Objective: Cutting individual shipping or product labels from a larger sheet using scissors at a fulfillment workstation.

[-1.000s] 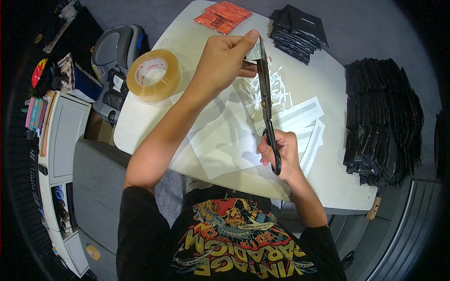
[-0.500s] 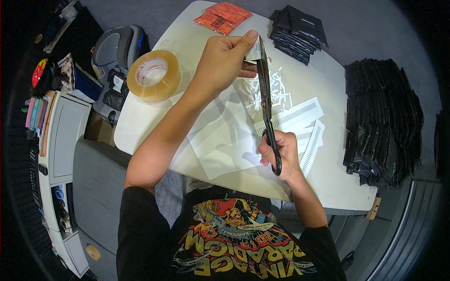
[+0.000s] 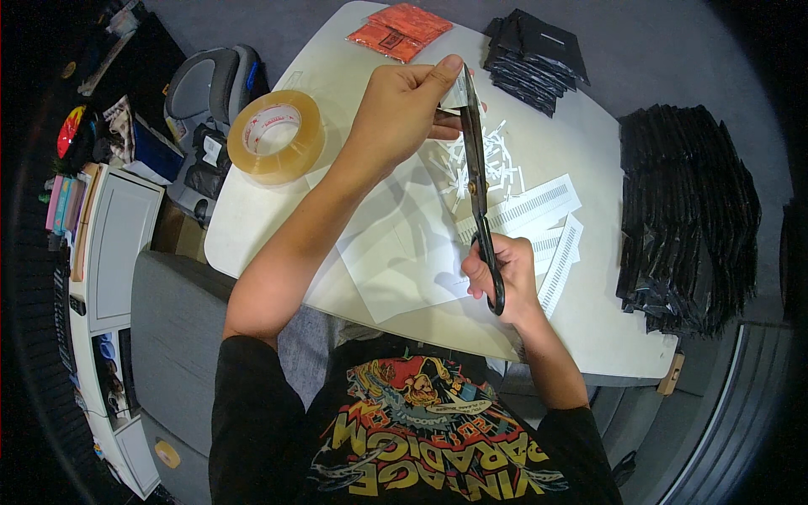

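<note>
A pale surface (image 3: 602, 290) with rounded corners spreads before the person, its near edge next to the black shirt (image 3: 421, 421). Along its right edge rises a tall stack of black plastic packages (image 3: 686, 219) (what bears its weight is hard to tell). A large white sheet of paper (image 3: 396, 261) lies at the near edge, partly under the left forearm's reach. A smaller stack of black packages (image 3: 534, 59) sits at the far right edge. The long dark scissors (image 3: 476, 181) are held above the middle of the surface, tips toward the far edge. The roll of clear tape (image 3: 309, 143) lies by the left edge, and an orange packet (image 3: 400, 32) in clear wrapping rests at the far edge.

The left hand (image 3: 400, 105) has its fingers pinching a small white slip (image 3: 456, 91), which sits against the scissors near their tips. The right hand (image 3: 509, 273) has its fingers curled through the scissors' handles. Just beyond it, toward the right edge, lie printed paper strips (image 3: 530, 206), overlapping. Smallest are the thin white clippings (image 3: 497, 164), heaped beside the blades.
</note>
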A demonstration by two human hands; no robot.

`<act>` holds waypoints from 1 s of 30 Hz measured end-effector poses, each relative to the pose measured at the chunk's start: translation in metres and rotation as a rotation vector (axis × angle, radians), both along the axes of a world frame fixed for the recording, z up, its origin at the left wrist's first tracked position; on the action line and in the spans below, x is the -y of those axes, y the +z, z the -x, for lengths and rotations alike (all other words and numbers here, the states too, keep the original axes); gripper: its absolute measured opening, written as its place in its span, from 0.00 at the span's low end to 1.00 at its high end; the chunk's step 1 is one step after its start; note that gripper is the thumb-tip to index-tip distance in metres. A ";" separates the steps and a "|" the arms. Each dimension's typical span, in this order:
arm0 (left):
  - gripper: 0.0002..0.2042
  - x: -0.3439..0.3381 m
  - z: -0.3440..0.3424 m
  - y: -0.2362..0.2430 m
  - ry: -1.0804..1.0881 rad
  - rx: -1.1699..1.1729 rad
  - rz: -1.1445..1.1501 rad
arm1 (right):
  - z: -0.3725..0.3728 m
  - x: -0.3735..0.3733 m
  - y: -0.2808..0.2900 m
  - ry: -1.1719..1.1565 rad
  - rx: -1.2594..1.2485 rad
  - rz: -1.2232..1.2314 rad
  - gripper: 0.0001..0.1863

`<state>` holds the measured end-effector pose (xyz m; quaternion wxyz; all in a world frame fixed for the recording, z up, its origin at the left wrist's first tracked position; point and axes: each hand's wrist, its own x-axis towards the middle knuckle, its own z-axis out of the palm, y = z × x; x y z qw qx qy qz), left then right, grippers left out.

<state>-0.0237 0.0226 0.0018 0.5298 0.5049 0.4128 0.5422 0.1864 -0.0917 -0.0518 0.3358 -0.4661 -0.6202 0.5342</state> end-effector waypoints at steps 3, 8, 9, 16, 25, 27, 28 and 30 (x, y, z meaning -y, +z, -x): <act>0.27 -0.001 0.000 -0.001 -0.003 -0.002 -0.005 | -0.001 0.000 0.000 0.007 0.002 -0.005 0.21; 0.27 -0.001 0.001 -0.002 -0.004 -0.005 0.004 | 0.000 0.000 0.002 0.001 0.006 -0.001 0.22; 0.27 -0.002 0.001 -0.002 -0.006 -0.010 0.004 | 0.001 0.000 0.002 0.000 0.006 0.004 0.22; 0.27 0.000 0.000 -0.001 -0.006 0.001 0.011 | 0.001 0.000 -0.001 -0.014 0.013 -0.004 0.22; 0.25 0.000 0.000 0.001 0.006 0.014 0.022 | 0.002 0.001 0.004 -0.020 0.027 0.033 0.20; 0.25 0.000 0.000 0.003 0.011 0.018 0.037 | 0.002 0.001 0.005 -0.028 0.035 0.035 0.20; 0.25 0.000 0.000 0.003 0.010 0.019 0.037 | 0.002 0.001 0.004 -0.029 0.035 0.035 0.20; 0.24 -0.001 -0.001 0.001 0.017 0.013 0.046 | 0.001 0.001 0.003 -0.035 0.057 0.021 0.21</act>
